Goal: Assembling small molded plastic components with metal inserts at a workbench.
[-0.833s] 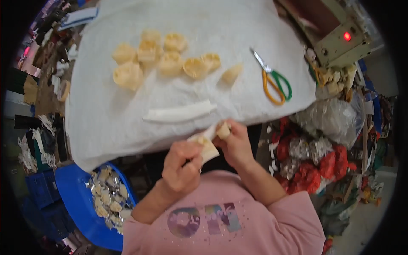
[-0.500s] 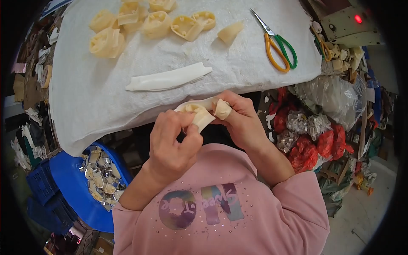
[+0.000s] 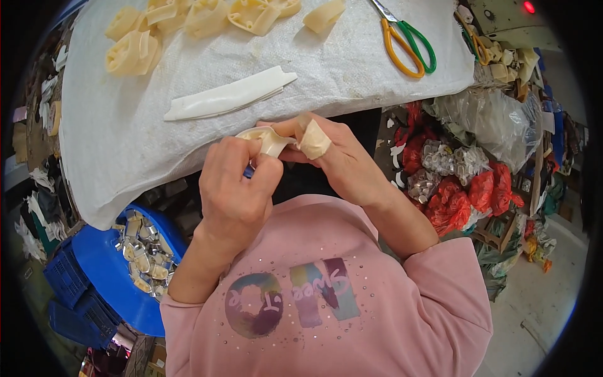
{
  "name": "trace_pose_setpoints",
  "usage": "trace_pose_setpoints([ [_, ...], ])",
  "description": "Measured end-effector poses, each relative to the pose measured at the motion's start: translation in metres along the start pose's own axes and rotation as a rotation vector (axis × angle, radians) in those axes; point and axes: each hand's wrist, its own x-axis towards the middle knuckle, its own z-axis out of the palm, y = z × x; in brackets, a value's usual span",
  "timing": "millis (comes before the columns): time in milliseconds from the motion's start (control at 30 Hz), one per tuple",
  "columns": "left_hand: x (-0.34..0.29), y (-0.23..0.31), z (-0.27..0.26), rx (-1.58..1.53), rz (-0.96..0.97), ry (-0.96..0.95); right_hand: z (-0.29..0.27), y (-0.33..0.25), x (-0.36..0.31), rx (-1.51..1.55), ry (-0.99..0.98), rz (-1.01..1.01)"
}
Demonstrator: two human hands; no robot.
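Mid-frame, just off the tabletop edge, the left hand and right hand both pinch one cream strip. A white flat packet lies just above; scissors sit upper right.

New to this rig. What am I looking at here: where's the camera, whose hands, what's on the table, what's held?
There is no machine: a person works with two bare hands. The single picture comes from a wide fisheye camera worn on the person's head, looking down, so straight edges bend near the rim and the pink sleeves enter from below. The left hand and right hand together pinch a small cream-coloured piece at the table's near edge; a right finger is wrapped in tape. On the white woven cloth lie a flat white strip, a cluster of cream moulded parts and scissors with yellow and green handles. Below the table, on the left, a blue tub holds shiny bits.
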Motion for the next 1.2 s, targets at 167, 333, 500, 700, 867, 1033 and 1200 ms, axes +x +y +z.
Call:
trace_pose_setpoints([
  [167,-0.010,-0.002,-0.006,-0.263,-0.221,0.076,-0.016,-0.009,0.003,0.031,-0.117,0.019],
  [333,-0.019,-0.005,0.001,-0.699,-0.325,0.181,-0.027,-0.007,0.019,-0.030,-0.257,0.210],
  [500,-0.015,-0.006,0.002,-0.635,-0.099,0.186,-0.029,-0.011,0.025,0.131,-0.420,0.223],
  [700,-0.007,-0.006,0.001,-0.482,0.046,0.072,-0.032,-0.012,0.032,-0.017,-0.511,0.106],
  [867,-0.012,-0.008,0.007,-0.493,-0.075,0.194,-0.025,-0.001,0.027,0.016,-0.386,0.074],
  [1033,-0.016,-0.004,0.008,-0.692,-0.324,0.271,-0.027,0.007,0.021,-0.029,-0.112,-0.168],
  [1200,-0.014,0.004,0.010,-0.856,-0.464,0.285,-0.031,0.005,0.022,-0.337,-0.158,-0.517],
])
